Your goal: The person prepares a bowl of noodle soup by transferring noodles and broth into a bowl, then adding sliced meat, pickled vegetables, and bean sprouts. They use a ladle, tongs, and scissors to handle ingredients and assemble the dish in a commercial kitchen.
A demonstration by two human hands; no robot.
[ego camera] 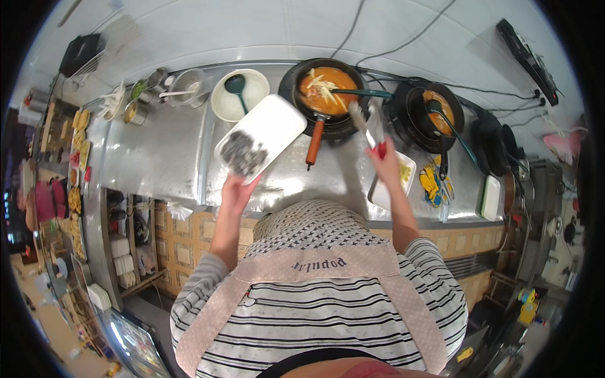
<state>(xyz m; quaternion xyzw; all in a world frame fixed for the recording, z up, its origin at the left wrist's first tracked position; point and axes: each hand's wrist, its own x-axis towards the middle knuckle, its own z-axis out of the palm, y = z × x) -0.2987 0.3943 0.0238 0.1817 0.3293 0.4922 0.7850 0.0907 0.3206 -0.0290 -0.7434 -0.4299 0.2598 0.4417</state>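
Note:
My left hand (238,193) grips the near end of a white rectangular tray (279,125), tilted above the counter. Dark grey food pieces (243,153), blurred, lie at the tray's near end. Metal tongs (367,120) with a red handle part are in my right hand (385,163); their arms are spread, with nothing visible between them. Just beyond the tongs, a frying pan (316,118) with a wooden handle holds orange broth (326,101) topped with pale strips (321,87). A dark green utensil (361,93) rests in the broth. Behind the tray stands a white bowl (220,92) with a green ladle (235,85).
A second pan (416,123) of orange broth sits on a right-hand burner. Under my right forearm lies a white tray (382,196) with yellowish pieces. Yellow-blue gloves (432,184) lie beside it. Metal cups and a clear container (189,85) stand back left; cables cross the wall.

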